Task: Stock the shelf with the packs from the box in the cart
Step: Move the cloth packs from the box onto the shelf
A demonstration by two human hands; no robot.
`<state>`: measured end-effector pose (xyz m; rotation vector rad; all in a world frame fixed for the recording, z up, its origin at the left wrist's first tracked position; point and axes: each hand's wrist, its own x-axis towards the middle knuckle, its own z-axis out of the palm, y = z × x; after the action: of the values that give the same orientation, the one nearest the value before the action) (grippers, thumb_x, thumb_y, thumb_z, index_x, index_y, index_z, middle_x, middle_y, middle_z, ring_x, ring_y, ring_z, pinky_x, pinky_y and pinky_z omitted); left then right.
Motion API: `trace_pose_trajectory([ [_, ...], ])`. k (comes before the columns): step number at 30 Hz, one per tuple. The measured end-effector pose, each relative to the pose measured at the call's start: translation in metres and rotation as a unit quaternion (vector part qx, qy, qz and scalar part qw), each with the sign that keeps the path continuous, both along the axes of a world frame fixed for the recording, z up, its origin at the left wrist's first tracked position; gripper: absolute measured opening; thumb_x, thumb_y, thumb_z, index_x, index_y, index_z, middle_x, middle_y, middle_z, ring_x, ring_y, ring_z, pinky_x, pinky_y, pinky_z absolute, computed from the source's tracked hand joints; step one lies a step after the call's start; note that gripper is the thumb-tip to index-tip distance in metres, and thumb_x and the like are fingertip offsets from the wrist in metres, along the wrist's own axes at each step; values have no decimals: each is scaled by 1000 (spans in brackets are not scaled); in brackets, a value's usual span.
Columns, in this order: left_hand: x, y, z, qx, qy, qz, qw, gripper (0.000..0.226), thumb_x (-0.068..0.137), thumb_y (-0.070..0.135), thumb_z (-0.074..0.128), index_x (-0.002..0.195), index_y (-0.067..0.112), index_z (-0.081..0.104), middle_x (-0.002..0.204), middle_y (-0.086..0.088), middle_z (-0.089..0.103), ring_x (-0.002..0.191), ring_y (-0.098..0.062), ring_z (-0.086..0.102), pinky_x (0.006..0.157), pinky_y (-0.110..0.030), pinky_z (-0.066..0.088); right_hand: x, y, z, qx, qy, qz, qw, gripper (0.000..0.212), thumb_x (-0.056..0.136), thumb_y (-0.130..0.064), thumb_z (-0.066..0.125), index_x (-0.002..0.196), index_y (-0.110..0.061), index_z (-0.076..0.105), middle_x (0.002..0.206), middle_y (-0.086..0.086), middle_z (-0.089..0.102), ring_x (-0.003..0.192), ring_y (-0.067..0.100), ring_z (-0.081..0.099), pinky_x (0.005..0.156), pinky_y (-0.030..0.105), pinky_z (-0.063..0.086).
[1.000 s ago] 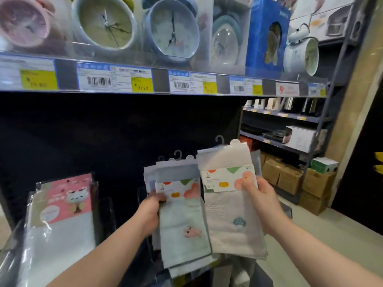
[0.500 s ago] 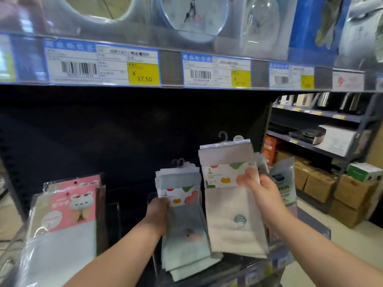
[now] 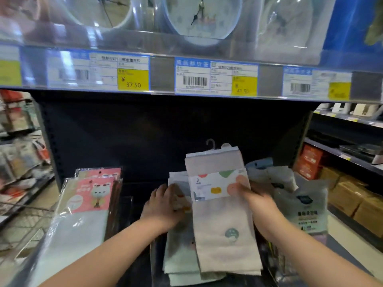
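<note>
**Beige pack going in beside the pale stack**

R hand (image 3: 259, 206) pinched the beige pack (image 3: 223, 235) at its label band, thumb on front, pack upright w/ hook on top, mid-front of the shelf (image 3: 145, 141). L hand (image 3: 163, 206) lay on the pale stack (image 3: 180, 257) touching it; blur hid whether its fingers curled round.

Best move, I'd judge: steady the stack w/ L, slide the beige pack flush alongside.

Pink cat packs (image 3: 91, 195) stood toward the left edge and grey packs (image 3: 304, 206) crowded the right, so the slot was tight. Clocks (image 3: 201, 15) sat overhead.
</note>
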<state>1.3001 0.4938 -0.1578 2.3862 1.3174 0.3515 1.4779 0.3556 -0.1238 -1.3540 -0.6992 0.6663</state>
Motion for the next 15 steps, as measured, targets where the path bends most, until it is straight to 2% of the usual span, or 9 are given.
trace_pose_trajectory([
  [2, -16, -7, -3, 92, 129, -31, 987, 81, 89, 49, 50, 153, 27, 4, 162, -1, -2, 149, -29, -3, 119, -46, 10, -5, 5, 1, 11, 35, 52, 998, 24, 79, -13, 72, 103, -16, 69, 95, 3, 76, 90, 21, 71, 83, 38, 55],
  [4, -31, -11, -13, 87, 206, -48, 973, 81, 92, 53, 43, 153, 25, -2, 162, -3, -9, 148, -29, -9, 119, -46, 5, -10, 10, -1, 18, 87, 118, 989, 19, 85, -6, 63, 102, -13, 68, 95, 6, 76, 88, 21, 72, 77, 34, 55],
  [6, -39, -11, -22, 55, 238, -60, 968, 75, 95, 51, 36, 154, 23, -2, 162, -4, -10, 149, -29, -8, 119, -45, 6, -17, 18, -6, 11, 122, 193, 973, 26, 89, -7, 58, 114, -10, 65, 109, 10, 73, 101, 25, 69, 89, 41, 52],
  [8, -41, -12, -27, 36, 237, -63, 969, 69, 98, 49, 30, 154, 23, -1, 162, -3, -10, 149, -27, -6, 119, -44, 7, -18, 32, -24, -2, 148, 226, 963, 37, 90, -10, 58, 127, -11, 58, 119, 12, 68, 112, 29, 64, 103, 47, 45],
  [9, -41, -12, -29, 33, 229, -58, 971, 68, 98, 50, 27, 154, 24, 0, 162, -2, -10, 149, -26, -5, 120, -44, 8, -20, 38, -33, -19, 153, 216, 964, 37, 90, -11, 60, 127, -12, 58, 118, 11, 69, 111, 30, 64, 103, 48, 45],
  [12, -41, -10, -36, 30, 209, -37, 977, 70, 91, 51, 14, 154, 24, 2, 162, 1, -8, 150, -24, -1, 120, -42, 9, -24, 55, -60, -63, 141, 147, 977, 22, 86, -11, 66, 108, -13, 68, 104, 11, 73, 96, 27, 69, 85, 39, 53],
  [15, -41, -10, -38, 46, 218, -35, 974, 62, 99, 41, 22, 154, 20, 4, 162, 0, -8, 150, -23, -1, 121, -41, 10, -25, 68, -76, -72, 147, 82, 983, 25, 81, -13, 70, 105, -13, 66, 110, 11, 70, 103, 26, 64, 92, 40, 50],
])
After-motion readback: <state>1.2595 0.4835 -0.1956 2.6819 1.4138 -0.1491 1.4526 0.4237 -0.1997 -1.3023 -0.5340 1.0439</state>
